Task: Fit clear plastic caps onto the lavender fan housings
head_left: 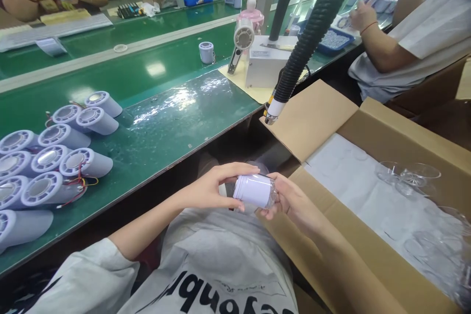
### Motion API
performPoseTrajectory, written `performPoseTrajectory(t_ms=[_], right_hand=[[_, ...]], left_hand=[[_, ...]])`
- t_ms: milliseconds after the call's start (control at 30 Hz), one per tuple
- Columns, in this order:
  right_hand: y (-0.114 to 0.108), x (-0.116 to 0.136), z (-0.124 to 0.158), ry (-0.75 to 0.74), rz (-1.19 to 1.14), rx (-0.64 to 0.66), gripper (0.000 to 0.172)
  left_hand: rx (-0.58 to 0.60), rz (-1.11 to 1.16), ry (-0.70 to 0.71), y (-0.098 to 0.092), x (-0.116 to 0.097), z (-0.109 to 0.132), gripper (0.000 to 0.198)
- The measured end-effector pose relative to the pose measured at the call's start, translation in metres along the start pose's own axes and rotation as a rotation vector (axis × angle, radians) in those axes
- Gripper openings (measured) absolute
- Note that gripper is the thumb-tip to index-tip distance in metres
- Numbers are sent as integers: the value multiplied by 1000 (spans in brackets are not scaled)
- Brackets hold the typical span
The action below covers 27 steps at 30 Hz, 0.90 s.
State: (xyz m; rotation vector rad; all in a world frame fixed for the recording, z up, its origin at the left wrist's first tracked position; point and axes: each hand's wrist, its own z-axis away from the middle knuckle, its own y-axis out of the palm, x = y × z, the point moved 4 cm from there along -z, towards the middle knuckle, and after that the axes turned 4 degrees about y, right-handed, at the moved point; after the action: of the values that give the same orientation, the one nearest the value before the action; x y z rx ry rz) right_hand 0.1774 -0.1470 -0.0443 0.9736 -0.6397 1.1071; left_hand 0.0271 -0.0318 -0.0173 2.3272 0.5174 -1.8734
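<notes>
Both my hands hold one white cylindrical housing (253, 189) over my lap, below the edge of the green bench (165, 122). My left hand (213, 189) grips its left end with fingers curled over the top. My right hand (285, 198) cups its right end, where a clear plastic piece seems to sit against it. On the bench to my left lie several more white cylinders (55, 157) with vented ends and red and yellow wires.
An open cardboard box (386, 137) at my right holds white paper and clear plastic cups (408, 174). A black corrugated hose (312, 29) hangs over a white machine (267, 61). Other people work across the bench and at the right.
</notes>
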Motion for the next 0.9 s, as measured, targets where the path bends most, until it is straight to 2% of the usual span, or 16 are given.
performPoseTrajectory(t_ms=[167,333,467,533,567,667,733,767,800,900], right_hand=[[8,-3,-3,69,-109,24,60],[13,-11,-4,217,-161,102,65],[12,-19,-4,264,-140,144,72],[10,-18,-3,166,-54,122,75],[7,-14,-1,50,19,82,73],[1,6,9,-481,406,-78,57],[3,14,19,-776,697,-109,51],[5,16,22,-840,787,-99,50],[5,15,23,-839,811,-83,48],[1,9,18,-600,568,-26,49]], left_hand=[[-2,15,6,0,3,2,73],[-12,12,16,1,6,6,72],[-50,3,-57,5,0,8,65],[-80,46,-124,7,-4,9,62],[-93,81,-159,7,-5,9,62],[-123,202,-250,8,-5,12,63],[-120,272,-302,9,-2,13,63],[-108,296,-321,9,-1,14,64],[-91,306,-330,9,0,14,66],[-35,269,-285,9,-1,11,72]])
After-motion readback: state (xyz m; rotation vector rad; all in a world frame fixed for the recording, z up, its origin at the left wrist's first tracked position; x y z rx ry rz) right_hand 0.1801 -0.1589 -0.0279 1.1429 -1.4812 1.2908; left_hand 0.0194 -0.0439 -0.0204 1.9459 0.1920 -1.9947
